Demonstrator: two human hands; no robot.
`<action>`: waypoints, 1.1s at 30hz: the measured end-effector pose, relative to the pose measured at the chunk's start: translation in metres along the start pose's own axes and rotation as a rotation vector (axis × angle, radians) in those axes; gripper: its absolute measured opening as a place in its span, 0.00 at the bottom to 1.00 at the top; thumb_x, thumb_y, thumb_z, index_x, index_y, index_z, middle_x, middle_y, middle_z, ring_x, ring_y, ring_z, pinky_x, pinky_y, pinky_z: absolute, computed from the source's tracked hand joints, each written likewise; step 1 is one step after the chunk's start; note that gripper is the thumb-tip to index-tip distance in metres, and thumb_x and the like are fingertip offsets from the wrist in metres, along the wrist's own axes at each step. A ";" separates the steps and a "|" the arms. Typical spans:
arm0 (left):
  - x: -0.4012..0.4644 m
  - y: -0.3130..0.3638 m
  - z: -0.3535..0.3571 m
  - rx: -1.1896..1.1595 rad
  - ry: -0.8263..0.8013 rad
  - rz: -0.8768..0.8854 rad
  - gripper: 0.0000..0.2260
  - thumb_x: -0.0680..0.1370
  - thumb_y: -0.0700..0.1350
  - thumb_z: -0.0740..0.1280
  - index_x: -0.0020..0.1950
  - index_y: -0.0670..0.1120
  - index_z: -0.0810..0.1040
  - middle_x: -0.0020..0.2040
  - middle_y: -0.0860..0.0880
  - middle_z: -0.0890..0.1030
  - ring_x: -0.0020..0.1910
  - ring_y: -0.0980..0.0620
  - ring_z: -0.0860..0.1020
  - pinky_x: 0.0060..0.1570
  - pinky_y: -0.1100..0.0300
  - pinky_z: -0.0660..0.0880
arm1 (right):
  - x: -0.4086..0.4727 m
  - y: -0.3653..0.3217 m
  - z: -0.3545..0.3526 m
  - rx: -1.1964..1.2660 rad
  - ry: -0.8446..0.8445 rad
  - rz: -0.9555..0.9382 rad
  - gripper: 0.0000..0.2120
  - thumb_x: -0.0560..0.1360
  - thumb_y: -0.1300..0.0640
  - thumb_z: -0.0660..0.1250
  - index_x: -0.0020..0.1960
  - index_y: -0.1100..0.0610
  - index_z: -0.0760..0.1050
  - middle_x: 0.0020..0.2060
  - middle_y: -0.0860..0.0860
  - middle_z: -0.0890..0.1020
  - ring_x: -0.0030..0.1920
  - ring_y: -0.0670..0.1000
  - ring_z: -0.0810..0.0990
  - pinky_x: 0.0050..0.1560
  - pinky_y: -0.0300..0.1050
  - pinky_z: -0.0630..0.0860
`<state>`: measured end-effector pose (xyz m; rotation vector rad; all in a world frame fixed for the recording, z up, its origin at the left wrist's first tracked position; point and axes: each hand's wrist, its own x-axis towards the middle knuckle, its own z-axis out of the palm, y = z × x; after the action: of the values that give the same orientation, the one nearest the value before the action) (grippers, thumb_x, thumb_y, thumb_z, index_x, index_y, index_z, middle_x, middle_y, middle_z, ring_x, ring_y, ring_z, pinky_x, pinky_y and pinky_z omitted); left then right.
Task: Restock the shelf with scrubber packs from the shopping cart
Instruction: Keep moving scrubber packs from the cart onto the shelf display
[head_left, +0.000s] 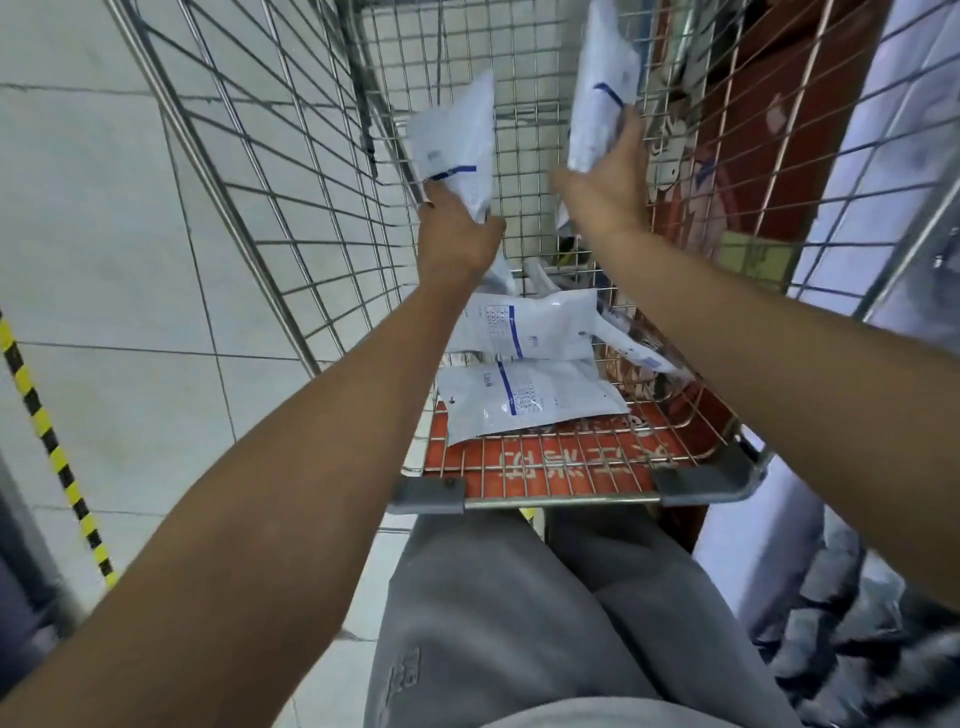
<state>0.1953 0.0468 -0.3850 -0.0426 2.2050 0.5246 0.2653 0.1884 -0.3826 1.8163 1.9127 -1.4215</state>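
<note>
Inside the wire cart (291, 218), my left hand (457, 234) and right hand (608, 192) each grip a white scrubber pack (457, 140), long axes toward 12 o'clock; more packs (530, 395) lie flat below, room between.

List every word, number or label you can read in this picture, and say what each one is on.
Nothing can be read for certain.
Orange sign under the cart floor: large white characters, upside down to the camera and crossed by wires, not readable.
Lying packs and: small blue print, too blurred.
Pack in the left hand and pack in the right hand: blue marks, unreadable.
</note>
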 end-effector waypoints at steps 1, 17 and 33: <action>-0.004 0.005 -0.009 -0.128 -0.010 -0.012 0.29 0.78 0.48 0.71 0.76 0.42 0.65 0.64 0.43 0.77 0.59 0.46 0.77 0.57 0.53 0.77 | -0.004 -0.006 -0.011 0.171 -0.042 0.041 0.41 0.70 0.58 0.71 0.79 0.51 0.58 0.65 0.53 0.74 0.55 0.52 0.79 0.49 0.44 0.81; -0.197 0.046 -0.172 -0.924 -0.614 -0.005 0.08 0.82 0.39 0.67 0.60 0.40 0.79 0.53 0.40 0.85 0.50 0.40 0.85 0.51 0.41 0.83 | -0.219 -0.076 -0.187 1.129 -0.498 0.204 0.16 0.74 0.69 0.52 0.46 0.58 0.78 0.36 0.54 0.82 0.39 0.57 0.83 0.62 0.66 0.74; -0.328 0.007 -0.231 -0.586 -0.799 0.214 0.21 0.73 0.37 0.73 0.65 0.36 0.76 0.54 0.36 0.84 0.48 0.38 0.84 0.48 0.43 0.84 | -0.437 -0.003 -0.215 1.279 -0.379 -0.004 0.13 0.78 0.68 0.59 0.60 0.62 0.76 0.44 0.57 0.85 0.44 0.57 0.86 0.48 0.60 0.84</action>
<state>0.2334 -0.0837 -0.0075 0.0822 1.2367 1.0784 0.4792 0.0305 0.0260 1.5581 0.7466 -3.0725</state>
